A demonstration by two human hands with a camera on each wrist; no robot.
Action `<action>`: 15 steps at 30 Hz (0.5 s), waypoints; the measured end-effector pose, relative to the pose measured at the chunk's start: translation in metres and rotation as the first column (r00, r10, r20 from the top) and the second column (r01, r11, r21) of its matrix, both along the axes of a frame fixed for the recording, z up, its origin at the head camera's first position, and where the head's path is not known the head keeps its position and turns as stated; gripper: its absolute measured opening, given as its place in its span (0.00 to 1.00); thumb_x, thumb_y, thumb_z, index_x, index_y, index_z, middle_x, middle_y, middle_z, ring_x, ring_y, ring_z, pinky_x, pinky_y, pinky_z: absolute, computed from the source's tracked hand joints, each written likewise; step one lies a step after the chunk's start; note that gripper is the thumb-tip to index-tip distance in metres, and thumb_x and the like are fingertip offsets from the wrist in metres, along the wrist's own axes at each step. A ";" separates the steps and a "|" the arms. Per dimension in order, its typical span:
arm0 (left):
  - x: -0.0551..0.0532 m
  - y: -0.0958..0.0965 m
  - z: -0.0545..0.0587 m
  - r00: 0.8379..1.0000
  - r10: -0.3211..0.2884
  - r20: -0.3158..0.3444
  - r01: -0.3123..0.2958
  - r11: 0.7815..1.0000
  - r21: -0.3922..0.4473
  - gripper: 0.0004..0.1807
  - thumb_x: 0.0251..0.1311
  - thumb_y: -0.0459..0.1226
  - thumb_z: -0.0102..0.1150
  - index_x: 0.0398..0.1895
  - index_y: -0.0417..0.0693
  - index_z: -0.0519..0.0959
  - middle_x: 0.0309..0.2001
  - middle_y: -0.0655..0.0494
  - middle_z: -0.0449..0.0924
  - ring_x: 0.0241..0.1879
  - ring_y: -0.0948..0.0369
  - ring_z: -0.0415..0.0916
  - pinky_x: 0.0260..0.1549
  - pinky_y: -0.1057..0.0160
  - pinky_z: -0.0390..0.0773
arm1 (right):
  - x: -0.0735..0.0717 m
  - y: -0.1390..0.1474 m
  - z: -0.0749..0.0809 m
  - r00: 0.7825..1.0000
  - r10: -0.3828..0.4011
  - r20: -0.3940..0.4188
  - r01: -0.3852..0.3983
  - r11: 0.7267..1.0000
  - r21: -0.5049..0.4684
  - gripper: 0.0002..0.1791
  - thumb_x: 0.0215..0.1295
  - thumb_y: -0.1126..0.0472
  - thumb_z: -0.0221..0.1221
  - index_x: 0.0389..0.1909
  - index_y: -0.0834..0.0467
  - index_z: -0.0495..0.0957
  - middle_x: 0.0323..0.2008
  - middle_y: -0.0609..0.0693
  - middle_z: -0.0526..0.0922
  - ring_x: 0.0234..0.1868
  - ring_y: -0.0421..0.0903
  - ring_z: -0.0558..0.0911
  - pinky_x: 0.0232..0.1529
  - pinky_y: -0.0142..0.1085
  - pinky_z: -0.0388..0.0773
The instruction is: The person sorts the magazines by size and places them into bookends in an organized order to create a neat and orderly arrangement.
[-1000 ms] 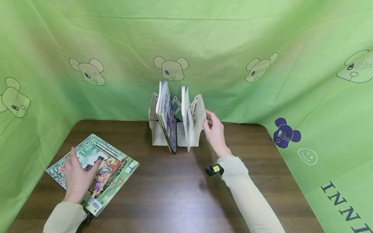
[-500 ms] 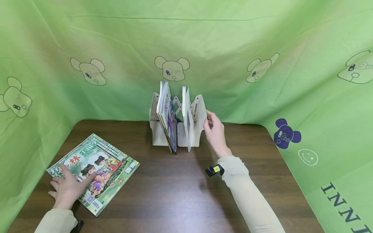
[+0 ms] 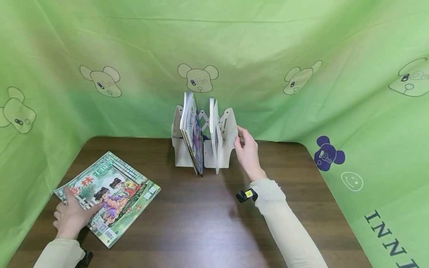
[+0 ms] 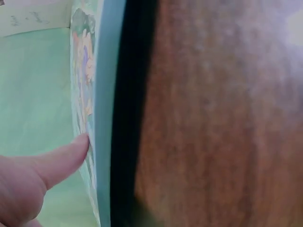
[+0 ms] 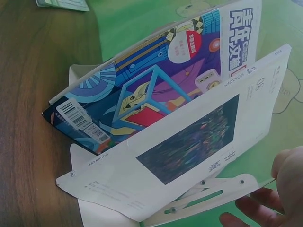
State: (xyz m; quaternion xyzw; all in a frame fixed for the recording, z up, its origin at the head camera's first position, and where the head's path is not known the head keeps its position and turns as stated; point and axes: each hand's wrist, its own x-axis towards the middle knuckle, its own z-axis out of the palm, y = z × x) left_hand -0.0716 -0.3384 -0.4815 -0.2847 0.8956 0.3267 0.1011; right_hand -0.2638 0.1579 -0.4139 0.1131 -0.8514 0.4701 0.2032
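My left hand [image 3: 69, 219] lies at the left edge of a green illustrated magazine [image 3: 142, 193] flat on the table. In the left wrist view its thumb [image 4: 64, 161] touches the cover. The index finger lies on the cover too; the other fingers are at the edge. My right hand [image 3: 247, 153] pinches the right side panel of a white expandable book stand [image 3: 229, 128] between thumb and fingers. Upright in the stand are several colourful magazines [image 3: 197, 145] on the left, leaning, and a white magazine [image 5: 208, 142] to the right of them.
The dark wooden table [image 3: 187, 219] carries the stand near its back edge. A green cloth [image 3: 254, 48] printed with bear heads hangs behind and at both sides.
My left hand has moved left and down, from over the magazine's cover to its left edge, uncovering the drawn figures. My right hand stays on the stand.
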 end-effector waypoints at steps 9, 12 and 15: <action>-0.002 -0.010 0.000 0.991 0.123 -0.045 -0.112 0.974 0.197 0.74 0.65 0.42 0.69 0.72 0.42 0.05 0.69 0.09 0.14 0.72 0.18 0.25 0.71 0.26 0.45 | 0.000 -0.001 0.001 1.000 -0.008 0.001 0.008 1.000 -0.002 0.23 0.73 0.70 0.51 0.68 0.68 0.74 0.57 0.70 0.81 0.48 0.62 0.86 0.48 0.54 0.84; -0.002 -0.010 -0.004 0.977 0.202 -0.066 -0.171 0.930 0.325 0.72 0.65 0.38 0.67 0.71 0.37 0.06 0.75 0.19 0.14 0.77 0.27 0.25 0.76 0.36 0.39 | 0.000 -0.001 0.001 1.000 -0.003 0.003 0.003 1.000 0.003 0.23 0.74 0.70 0.51 0.68 0.68 0.74 0.58 0.69 0.81 0.48 0.62 0.86 0.49 0.53 0.84; -0.004 -0.010 -0.007 0.959 0.266 -0.100 -0.196 0.873 0.447 0.63 0.64 0.33 0.68 0.79 0.29 0.23 0.78 0.24 0.45 0.75 0.43 0.59 0.74 0.57 0.62 | 0.000 -0.002 0.000 1.000 -0.007 0.000 0.007 1.000 0.009 0.23 0.73 0.70 0.51 0.67 0.68 0.74 0.58 0.69 0.81 0.48 0.62 0.86 0.49 0.52 0.84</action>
